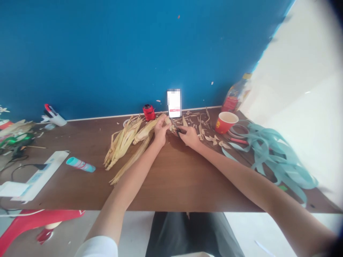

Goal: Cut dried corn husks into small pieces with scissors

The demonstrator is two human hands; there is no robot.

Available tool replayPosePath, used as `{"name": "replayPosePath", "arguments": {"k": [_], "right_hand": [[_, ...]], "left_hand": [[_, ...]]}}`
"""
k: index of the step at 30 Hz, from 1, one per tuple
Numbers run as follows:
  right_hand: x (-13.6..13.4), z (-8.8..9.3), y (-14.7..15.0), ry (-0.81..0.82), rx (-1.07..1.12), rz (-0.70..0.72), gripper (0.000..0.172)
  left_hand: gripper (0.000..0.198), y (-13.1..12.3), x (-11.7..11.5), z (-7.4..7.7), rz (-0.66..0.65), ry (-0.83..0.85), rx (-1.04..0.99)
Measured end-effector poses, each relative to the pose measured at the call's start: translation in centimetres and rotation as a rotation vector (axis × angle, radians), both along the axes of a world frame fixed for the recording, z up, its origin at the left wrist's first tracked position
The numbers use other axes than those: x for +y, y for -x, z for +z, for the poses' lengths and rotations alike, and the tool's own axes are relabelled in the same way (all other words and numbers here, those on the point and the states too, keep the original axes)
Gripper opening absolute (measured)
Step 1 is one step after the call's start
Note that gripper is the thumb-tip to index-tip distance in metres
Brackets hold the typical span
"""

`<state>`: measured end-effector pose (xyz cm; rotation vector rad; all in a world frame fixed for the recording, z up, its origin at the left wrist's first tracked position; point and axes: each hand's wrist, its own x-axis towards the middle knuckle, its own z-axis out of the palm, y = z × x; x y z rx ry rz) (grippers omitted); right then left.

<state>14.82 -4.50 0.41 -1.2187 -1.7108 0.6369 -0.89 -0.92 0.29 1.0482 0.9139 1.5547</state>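
My left hand (160, 131) is closed on a pale piece of corn husk (168, 121), pinched between thumb and fingers. Close to its right, my right hand (189, 137) grips scissors with dark handles (179, 131); the blades point toward the husk piece, and whether they touch it is too small to tell. Bundles of dried corn husk (123, 141) lie left of my left hand, partly behind its wrist. Husk scraps (211, 138) are scattered beyond and right of my right hand.
A lit phone (174, 103) leans on the blue wall, beside a red spool-like item (149, 112). Rightward are a red paper cup (226, 122), a bottle (235, 94) and tangled teal ribbon (268, 153). Leftward lie a teal tube (80, 164), a power strip (44, 175) and a pen cup (58, 120).
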Motion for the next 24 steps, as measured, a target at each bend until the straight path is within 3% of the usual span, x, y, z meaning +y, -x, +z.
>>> {"name": "replayPosePath", "arguments": {"k": [5,9,16,24], "right_hand": [[0.2,-0.2,-0.2,0.026,0.103,-0.102,0.039],[0.1,-0.1,0.0,-0.023,0.157,-0.144,0.040],[-0.1,0.1,0.3,-0.109,0.245,-0.071,0.041],[0.8,-0.7,0.1,-0.039,0.336,-0.011,0.043]], "left_hand": [[0.058,-0.4,-0.2,0.0,-0.017,-0.033,0.068],[0.068,-0.8,-0.5,0.0,-0.068,-0.072,0.150],[0.076,-1.2,-0.5,-0.2,-0.089,-0.096,0.237],[0.037,-1.2,-0.5,0.1,-0.159,-0.048,0.168]]}}
